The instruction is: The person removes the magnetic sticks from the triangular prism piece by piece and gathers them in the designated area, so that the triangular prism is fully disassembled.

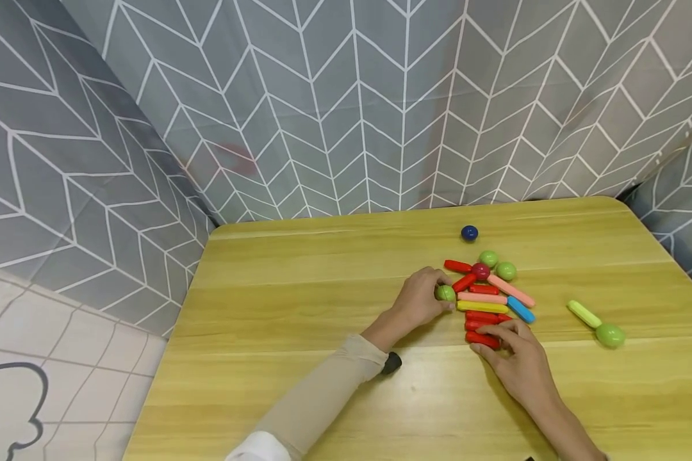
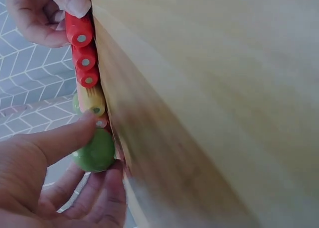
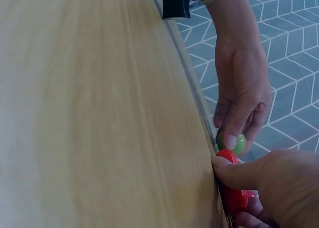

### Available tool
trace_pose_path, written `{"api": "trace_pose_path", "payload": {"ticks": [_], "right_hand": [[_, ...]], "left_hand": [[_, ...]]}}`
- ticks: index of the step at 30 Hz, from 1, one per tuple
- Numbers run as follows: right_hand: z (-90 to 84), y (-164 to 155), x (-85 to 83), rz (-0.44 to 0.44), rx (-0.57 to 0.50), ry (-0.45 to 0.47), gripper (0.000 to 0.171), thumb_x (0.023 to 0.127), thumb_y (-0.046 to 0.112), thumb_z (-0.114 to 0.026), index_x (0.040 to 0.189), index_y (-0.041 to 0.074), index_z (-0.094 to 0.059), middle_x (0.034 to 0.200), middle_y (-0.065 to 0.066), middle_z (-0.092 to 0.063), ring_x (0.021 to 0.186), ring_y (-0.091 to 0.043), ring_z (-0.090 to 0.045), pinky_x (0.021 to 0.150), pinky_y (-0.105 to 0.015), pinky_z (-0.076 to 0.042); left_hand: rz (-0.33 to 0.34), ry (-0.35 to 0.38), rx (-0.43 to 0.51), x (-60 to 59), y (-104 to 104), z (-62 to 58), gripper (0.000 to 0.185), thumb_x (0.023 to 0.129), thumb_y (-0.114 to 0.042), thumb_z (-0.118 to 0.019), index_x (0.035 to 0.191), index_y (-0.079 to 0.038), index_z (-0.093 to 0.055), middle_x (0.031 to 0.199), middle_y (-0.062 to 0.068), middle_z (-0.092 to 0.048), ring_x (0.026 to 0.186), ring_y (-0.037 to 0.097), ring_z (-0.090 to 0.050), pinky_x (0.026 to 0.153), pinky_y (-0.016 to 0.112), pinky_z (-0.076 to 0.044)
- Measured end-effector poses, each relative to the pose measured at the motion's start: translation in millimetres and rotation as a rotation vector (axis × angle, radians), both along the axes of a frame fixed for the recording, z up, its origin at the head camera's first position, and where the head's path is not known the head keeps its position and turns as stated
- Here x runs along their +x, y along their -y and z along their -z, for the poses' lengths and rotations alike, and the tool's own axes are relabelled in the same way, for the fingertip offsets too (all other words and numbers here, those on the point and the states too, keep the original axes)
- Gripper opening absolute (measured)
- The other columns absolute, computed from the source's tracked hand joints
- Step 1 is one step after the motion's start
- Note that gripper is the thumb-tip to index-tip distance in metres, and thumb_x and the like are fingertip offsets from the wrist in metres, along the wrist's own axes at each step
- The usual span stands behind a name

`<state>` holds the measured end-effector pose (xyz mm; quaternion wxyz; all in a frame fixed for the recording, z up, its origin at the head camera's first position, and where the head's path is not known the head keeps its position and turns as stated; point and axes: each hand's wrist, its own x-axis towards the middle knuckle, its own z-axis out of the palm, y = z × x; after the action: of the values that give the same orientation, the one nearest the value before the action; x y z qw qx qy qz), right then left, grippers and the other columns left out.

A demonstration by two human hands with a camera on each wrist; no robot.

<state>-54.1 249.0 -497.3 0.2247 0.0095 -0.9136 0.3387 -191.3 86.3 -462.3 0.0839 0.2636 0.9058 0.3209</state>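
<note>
Nearest, the right hand [image 1: 516, 358] rests on the wooden table [image 1: 300, 397], its fingertips pinching the nearest red stick [image 1: 482, 339] of a stacked row. Just left and slightly farther, the left hand [image 1: 418, 301] grips a green ball [image 1: 445, 293] between thumb and fingers, at the left end of the yellow stick [image 1: 482, 307]. Off to the right lies a green stick with ball [image 1: 596, 323]. Farthest sits a dark blue ball [image 1: 469, 233].
</note>
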Motion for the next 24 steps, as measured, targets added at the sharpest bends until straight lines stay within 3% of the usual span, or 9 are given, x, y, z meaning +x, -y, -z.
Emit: {"api": "trace_pose_path", "payload": {"ticks": [16,24], "right_hand": [[-0.5,2.4,-3.5,0.006,-0.012,0.013,0.029,0.069,0.003,-0.090,0.095,0.006,-0.078,0.088,-0.001,-0.056,0.071,-0.004,-0.043,0.058,-0.012,-0.032],[-3.6,1.3,-4.1,0.025,0.001,0.018,0.032,0.068,0.003,-0.091,0.096,0.008,-0.077,0.088,-0.003,-0.056,0.072,-0.005,-0.044,0.059,-0.012,-0.034]], "left_hand": [[-0.048,0.008,-0.016,-5.6,-4.0,3.3,0.049,0.084,-0.026,-0.083,0.128,-0.016,-0.064,0.117,0.001,-0.069,0.104,0.013,-0.064,0.092,0.024,-0.049],[-0.021,0.107,-0.052,-0.9,21.8,0.1,0.064,0.087,-0.031,-0.079,0.143,-0.016,-0.051,0.130,0.005,-0.063,0.121,0.019,-0.060,0.106,0.034,-0.047]]}}
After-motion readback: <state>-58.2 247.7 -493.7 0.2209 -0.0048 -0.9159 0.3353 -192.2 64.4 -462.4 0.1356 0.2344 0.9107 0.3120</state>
